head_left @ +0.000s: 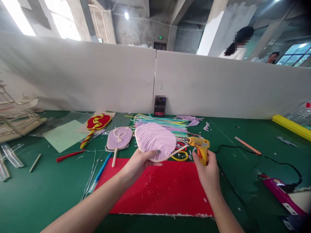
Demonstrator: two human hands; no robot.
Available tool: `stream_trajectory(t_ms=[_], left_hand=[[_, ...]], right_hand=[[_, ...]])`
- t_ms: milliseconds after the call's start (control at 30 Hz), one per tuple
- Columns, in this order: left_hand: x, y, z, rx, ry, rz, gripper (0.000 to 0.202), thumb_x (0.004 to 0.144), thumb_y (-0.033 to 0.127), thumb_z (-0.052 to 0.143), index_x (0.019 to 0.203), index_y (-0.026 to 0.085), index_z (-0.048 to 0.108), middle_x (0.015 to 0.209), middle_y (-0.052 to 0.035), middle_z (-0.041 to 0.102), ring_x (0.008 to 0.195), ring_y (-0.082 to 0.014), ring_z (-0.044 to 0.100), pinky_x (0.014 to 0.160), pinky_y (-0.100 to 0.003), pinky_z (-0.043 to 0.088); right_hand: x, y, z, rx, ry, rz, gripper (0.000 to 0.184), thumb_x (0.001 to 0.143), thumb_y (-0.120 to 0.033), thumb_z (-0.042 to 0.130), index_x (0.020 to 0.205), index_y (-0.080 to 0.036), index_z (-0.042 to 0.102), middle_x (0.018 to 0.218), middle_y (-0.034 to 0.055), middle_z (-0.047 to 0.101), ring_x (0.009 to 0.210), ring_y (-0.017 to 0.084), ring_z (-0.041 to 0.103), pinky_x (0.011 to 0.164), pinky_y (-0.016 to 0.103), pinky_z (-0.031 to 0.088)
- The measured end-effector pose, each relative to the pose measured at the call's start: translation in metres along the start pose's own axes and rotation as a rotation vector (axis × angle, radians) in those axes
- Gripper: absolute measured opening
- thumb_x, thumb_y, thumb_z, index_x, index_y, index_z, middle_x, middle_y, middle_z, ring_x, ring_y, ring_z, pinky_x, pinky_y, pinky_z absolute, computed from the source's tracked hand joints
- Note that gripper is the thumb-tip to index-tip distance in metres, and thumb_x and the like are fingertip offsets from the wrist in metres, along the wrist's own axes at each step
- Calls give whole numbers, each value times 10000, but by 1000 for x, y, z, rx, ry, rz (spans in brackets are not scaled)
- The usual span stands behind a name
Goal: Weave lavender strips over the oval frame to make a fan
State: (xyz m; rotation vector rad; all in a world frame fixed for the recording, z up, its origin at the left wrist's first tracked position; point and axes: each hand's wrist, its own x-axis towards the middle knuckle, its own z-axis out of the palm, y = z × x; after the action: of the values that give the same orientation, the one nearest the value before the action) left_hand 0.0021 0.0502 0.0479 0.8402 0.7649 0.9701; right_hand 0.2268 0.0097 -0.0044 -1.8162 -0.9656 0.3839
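My left hand grips a lilac hand fan by its lower edge, thumb on the ribbed face. The fan has a pale rim, and its thin handle points right. In my right hand is a yellow hot glue gun, its nozzle toward the fan's handle; whether they touch I cannot tell. Below both hands lies a red sheet. To the left of the held fan rests a second lilac fan with a cord curl on it. Yellow-handled scissors lie partly hidden behind the fan handle.
Coloured pipe cleaners are piled at the back. A red and yellow fan lies left, near a blue pen. A black cable runs to a purple power strip. A white partition closes off the back; people are beyond it.
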Motion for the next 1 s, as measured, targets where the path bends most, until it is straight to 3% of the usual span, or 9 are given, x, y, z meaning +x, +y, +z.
stream_trajectory(t_ms=[167, 367, 433, 567, 667, 800, 1000], left_hand=[[-6, 2, 0, -84, 29, -26, 486, 696, 144, 701, 1166, 127, 579, 903, -81, 698, 679, -170, 659, 568, -253, 594], [-12, 6, 1, -163, 95, -16, 205, 669, 136, 702, 861, 100, 638, 755, -40, 670, 600, -128, 616, 528, -217, 576], [-11, 4, 2, -175, 117, -25, 182, 669, 128, 701, 839, 100, 641, 758, -36, 673, 593, -121, 611, 528, -212, 570], [-11, 0, 4, -151, 97, -44, 248, 672, 135, 717, 911, 108, 658, 807, -52, 695, 679, -150, 643, 562, -206, 555], [-13, -3, 4, -86, 31, -29, 423, 681, 141, 733, 1092, 151, 638, 928, -68, 714, 864, -187, 663, 711, -219, 547], [-15, -5, 2, -10, -43, 18, 563, 699, 138, 736, 1233, 204, 571, 1132, -84, 678, 1130, -221, 582, 919, -263, 480], [-16, -2, 5, -49, -28, 8, 608, 696, 129, 721, 1273, 192, 540, 1144, -90, 669, 1118, -232, 588, 915, -265, 487]], right_hand=[[-3, 6, 1, -16, -43, -11, 544, 727, -636, 582, 1048, -199, 540, 981, 93, 626, 843, 233, 593, 601, 273, 472], [-8, 3, -3, 11, -72, -142, 445, 768, -587, 583, 978, -195, 558, 900, 61, 613, 779, 192, 565, 588, 254, 453], [-10, 3, -3, 0, -88, -153, 432, 772, -578, 585, 973, -197, 559, 861, 47, 605, 734, 179, 557, 562, 248, 447], [-11, 4, -4, 6, -109, -201, 422, 770, -561, 601, 976, -193, 569, 841, 43, 601, 711, 175, 563, 549, 245, 458], [-11, 5, -3, 7, -104, -253, 406, 769, -543, 615, 969, -191, 574, 818, 39, 599, 693, 172, 560, 540, 243, 462], [-12, 5, -4, 13, -102, -294, 378, 783, -518, 614, 967, -190, 569, 813, 39, 590, 686, 166, 552, 527, 238, 468], [-14, 4, -5, 7, -89, -379, 354, 789, -506, 615, 941, -194, 549, 743, 3, 527, 605, 134, 503, 479, 220, 434]])
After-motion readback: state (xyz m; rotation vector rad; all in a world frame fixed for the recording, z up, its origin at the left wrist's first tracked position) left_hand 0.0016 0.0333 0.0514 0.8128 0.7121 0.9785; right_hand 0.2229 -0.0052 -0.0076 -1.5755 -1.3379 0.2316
